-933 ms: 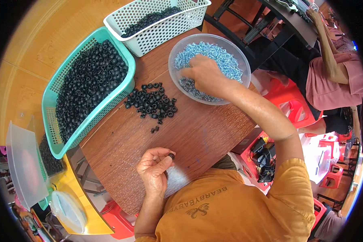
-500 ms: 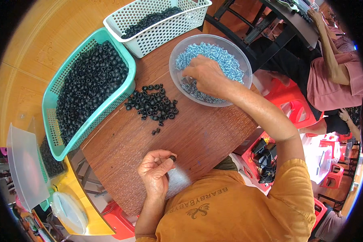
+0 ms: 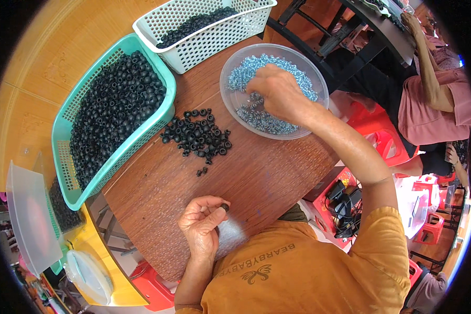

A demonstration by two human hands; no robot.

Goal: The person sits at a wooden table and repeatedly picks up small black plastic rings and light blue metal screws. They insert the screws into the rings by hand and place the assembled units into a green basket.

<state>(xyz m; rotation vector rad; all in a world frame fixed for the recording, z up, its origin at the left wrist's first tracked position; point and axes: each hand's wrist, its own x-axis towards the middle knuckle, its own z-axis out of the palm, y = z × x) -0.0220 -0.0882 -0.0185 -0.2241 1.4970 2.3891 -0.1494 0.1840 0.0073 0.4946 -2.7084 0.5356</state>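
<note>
Over the table's near edge, my left hand [image 3: 200, 224] is closed, with a small round black piece [image 3: 225, 207] pinched between thumb and forefinger. My right hand [image 3: 281, 95] reaches over a round clear plastic bowl [image 3: 237, 99] of small shiny blue pieces [image 3: 269, 64]. Its fingers are bent and drawn together, pointing down; the back of the hand hides their tips and anything between them. A loose pile of small hollow black pieces [image 3: 198, 135] lies on the wooden table [image 3: 193, 175], left of the bowl.
A green basket [image 3: 167, 104] full of black pieces stands at the left, and a white perforated basket [image 3: 214, 47] with more is behind. Red stools [image 3: 374, 131] stand right of the table. Another person in a pink top [image 3: 429, 112] sits at a table farther right.
My right hand has shifted a little right and upward over the bowl, and a bare patch shows among the blue pieces. My left hand keeps its pinch on the black piece.
</note>
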